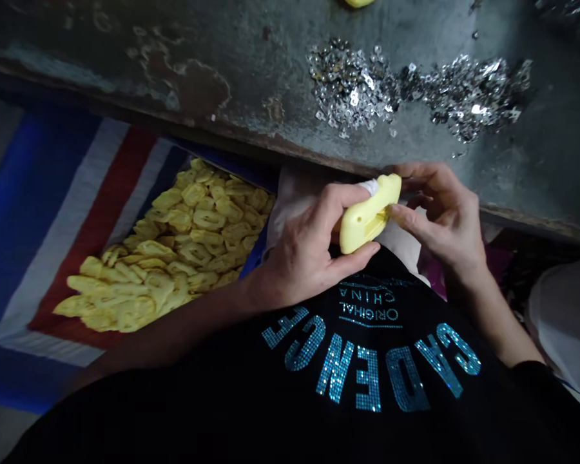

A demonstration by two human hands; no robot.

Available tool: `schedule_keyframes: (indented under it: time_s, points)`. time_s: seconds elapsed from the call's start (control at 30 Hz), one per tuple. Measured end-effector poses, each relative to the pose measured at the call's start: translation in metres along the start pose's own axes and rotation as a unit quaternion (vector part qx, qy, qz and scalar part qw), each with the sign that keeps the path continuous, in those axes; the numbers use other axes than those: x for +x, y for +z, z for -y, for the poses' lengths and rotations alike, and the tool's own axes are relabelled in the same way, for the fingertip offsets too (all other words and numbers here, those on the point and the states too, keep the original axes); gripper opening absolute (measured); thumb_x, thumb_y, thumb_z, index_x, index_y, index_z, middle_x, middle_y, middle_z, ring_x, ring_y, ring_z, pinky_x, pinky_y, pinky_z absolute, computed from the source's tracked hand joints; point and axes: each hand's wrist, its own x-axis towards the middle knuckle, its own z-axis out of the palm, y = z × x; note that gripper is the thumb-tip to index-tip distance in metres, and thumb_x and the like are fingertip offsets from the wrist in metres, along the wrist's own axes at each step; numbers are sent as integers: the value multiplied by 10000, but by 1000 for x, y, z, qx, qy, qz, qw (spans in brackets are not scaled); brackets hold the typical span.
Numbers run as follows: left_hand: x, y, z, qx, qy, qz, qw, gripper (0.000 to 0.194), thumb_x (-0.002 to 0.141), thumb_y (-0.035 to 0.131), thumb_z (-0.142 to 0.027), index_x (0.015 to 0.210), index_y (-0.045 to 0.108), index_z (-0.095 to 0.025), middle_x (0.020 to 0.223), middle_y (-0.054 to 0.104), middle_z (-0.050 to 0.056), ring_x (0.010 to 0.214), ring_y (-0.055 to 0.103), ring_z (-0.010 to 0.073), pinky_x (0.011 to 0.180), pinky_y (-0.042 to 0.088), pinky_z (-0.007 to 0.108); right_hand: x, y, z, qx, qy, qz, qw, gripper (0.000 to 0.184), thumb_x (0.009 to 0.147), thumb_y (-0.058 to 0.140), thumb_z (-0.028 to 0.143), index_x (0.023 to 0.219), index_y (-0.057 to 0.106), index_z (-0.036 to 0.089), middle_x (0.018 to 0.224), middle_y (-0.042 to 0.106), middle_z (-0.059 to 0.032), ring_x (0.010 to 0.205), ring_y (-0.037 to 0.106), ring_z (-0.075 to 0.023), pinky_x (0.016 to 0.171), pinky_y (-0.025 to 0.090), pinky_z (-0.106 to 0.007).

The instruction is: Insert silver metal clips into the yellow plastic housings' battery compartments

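Observation:
My left hand [309,248] is closed around a yellow plastic piece [367,216], held just below the edge of the worn metal table [251,77]. My right hand [439,212] pinches the piece's right end with thumb and forefinger; whether a small part sits between those fingers is hidden. A white wrap shows on one left fingertip. Both hands hover over my lap, above a black shirt with turquoise sequin letters.
A heap of similar yellow plastic pieces [174,251] lies on a striped red, white and blue sack [67,212] at the left. A pile of small shiny metal parts [415,90] spreads over the table. Another yellow piece [358,2] sits at the top edge.

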Motion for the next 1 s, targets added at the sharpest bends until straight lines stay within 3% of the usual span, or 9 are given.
schedule_keyframes:
  time_s: [0.1,0.27,0.37,0.47,0.57,0.63,0.8,0.93,1.0]
  points:
    - [10,2,-9,54,81,-1,995,640,1036,806,-162,1596,515,-269,1467,765,91,1319,816,269,1106,734,414,2,3,-5,47,23,7,999,369,999,870,477,1346,753,424,1361,826,-44,1152,820,-334,835,725,-482]
    - [21,0,-22,35,79,80,993,648,1019,868,-208,1584,565,-302,1461,752,82,1355,805,287,1108,740,396,-5,14,-17,109,14,-56,992,491,910,938,505,1332,744,346,1287,831,-39,1090,817,-289,849,709,-437]
    - [24,-2,-23,-67,36,128,989,879,981,945,-315,1733,496,-387,1528,724,98,1280,821,299,1080,759,443,-15,16,-26,106,-35,-105,988,456,977,855,472,1390,708,351,1337,801,-72,1130,803,-296,898,712,-472]
    - [27,-1,-19,-156,-48,158,974,1082,895,1031,-371,1808,458,-458,1485,726,89,1169,822,275,974,791,434,-24,13,-29,32,-80,-143,986,480,998,802,435,1448,636,427,1352,753,-119,1216,760,-374,986,707,-603]
    - [33,4,-16,-182,-75,178,964,1036,828,1075,-393,1750,603,-403,1403,716,90,1219,781,288,950,797,418,-28,7,-25,-25,-96,-172,980,607,929,860,391,1470,595,465,1314,730,-135,1250,718,-432,1061,673,-699]
    - [36,7,-15,-187,-61,183,963,945,830,1070,-422,1691,687,-344,1367,715,90,1222,768,281,963,791,405,-28,4,-22,-17,-94,-179,979,546,938,844,406,1436,631,470,1310,731,-137,1253,712,-441,1079,661,-722]
    - [40,12,-9,-197,-17,167,966,884,836,1071,-435,1644,739,-296,1311,759,97,1176,787,271,933,782,379,-22,3,-24,52,-156,-188,968,400,1009,777,496,1389,726,384,1286,732,-122,1187,744,-375,962,703,-611]
    - [42,8,1,-201,42,156,966,840,853,1066,-333,1632,755,-333,1273,818,93,1137,827,255,962,765,351,-15,1,-23,55,-158,-178,970,446,966,848,383,1400,755,334,1297,751,-114,1197,754,-336,902,709,-507]
    - [41,3,7,-221,13,158,962,768,856,1063,-305,1576,798,-341,1305,831,95,1176,843,264,971,764,337,-10,-3,-19,36,-136,-154,978,466,956,871,330,1408,758,338,1308,768,-97,1204,758,-312,897,708,-465]
